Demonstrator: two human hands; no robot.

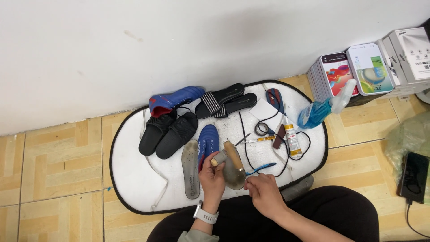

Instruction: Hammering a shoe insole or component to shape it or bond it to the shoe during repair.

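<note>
Grey worn insole [234, 171] held over front edge of white mat [134, 188], gripped from left by left hand [212, 178], fingers closed round wooden-handled tool [232, 153] too. Right hand [264, 192] pinched shut at insole's lower right edge; what's in pinch unclear. Second grey insole [191, 168] flat just left. Blue shoe [208, 140] behind. Glue tube [291, 139], white with yellow and red label, right on mat. Blue spray bottle [320, 110] at mat's right edge. Colourful flat boxes [354, 71] against wall, far right.
</note>
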